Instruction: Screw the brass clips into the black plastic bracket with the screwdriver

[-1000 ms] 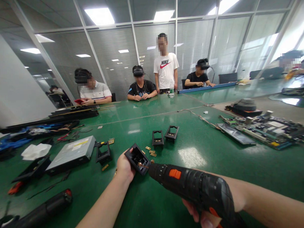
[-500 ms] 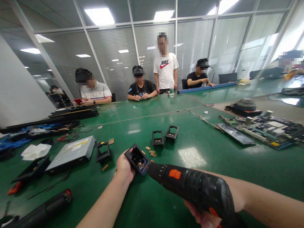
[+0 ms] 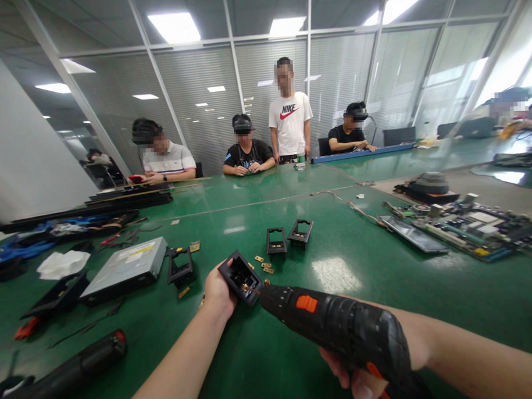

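Note:
My left hand (image 3: 219, 294) grips a black plastic frame (image 3: 233, 270) by its left side, tilted so its hollow inside faces me. Wrapped round the handle of a black and orange power drill (image 3: 331, 319) is my right hand (image 3: 363, 373). The drill's thin bit (image 3: 252, 290) reaches into the frame, its tip by a small brass-coloured piece (image 3: 245, 286). Just beyond the frame lie several small brass plates (image 3: 267, 268). Two similar black frames (image 3: 275, 242) stand behind them, and another black frame (image 3: 180, 266) is to the left of my left hand.
On the left are a silver disc drive (image 3: 126, 268), white tissue (image 3: 63, 265) and a black cylindrical tool (image 3: 62, 372). Circuit boards (image 3: 476, 224) and a flat screen (image 3: 413, 235) lie at the right. Several people sit or stand across the green table (image 3: 231, 203).
Almost nothing differs. Both hands, the frame and the drill keep nearly the same place. Across the table, the seated person at the right has lowered an arm slightly.

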Demonstrator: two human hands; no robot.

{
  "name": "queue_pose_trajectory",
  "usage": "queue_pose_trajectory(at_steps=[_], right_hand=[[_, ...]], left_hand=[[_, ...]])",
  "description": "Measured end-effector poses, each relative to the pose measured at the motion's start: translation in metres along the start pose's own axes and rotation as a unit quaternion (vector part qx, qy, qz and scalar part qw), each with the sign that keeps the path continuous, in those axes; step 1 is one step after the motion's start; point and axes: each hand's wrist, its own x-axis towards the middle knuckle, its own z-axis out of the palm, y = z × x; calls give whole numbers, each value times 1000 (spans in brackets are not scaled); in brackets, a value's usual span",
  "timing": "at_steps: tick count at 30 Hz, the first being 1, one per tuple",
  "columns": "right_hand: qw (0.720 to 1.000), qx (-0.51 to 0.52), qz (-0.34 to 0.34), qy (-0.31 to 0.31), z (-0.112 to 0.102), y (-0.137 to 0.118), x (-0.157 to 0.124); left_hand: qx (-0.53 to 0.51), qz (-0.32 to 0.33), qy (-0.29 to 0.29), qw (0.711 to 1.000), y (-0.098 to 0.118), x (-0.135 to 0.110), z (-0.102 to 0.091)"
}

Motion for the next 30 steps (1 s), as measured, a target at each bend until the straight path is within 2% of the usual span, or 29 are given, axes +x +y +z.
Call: queue_pose_trajectory(at_steps=[10, 15, 23, 30], right_hand=[[1000, -19, -11, -20, -2, -2, 2], [1000, 8, -11, -13, 0, 1, 1], [999, -33, -31, -6, -4, -9, 1], [1000, -1, -20, -7, -1, -3, 2]], left_hand=[[9, 7, -1, 1000, -1, 2, -1], [9, 6, -2, 1000, 0, 3, 0], [7, 10, 4, 1000, 0, 0, 0], [1, 5, 4, 1000, 0, 1, 0]])
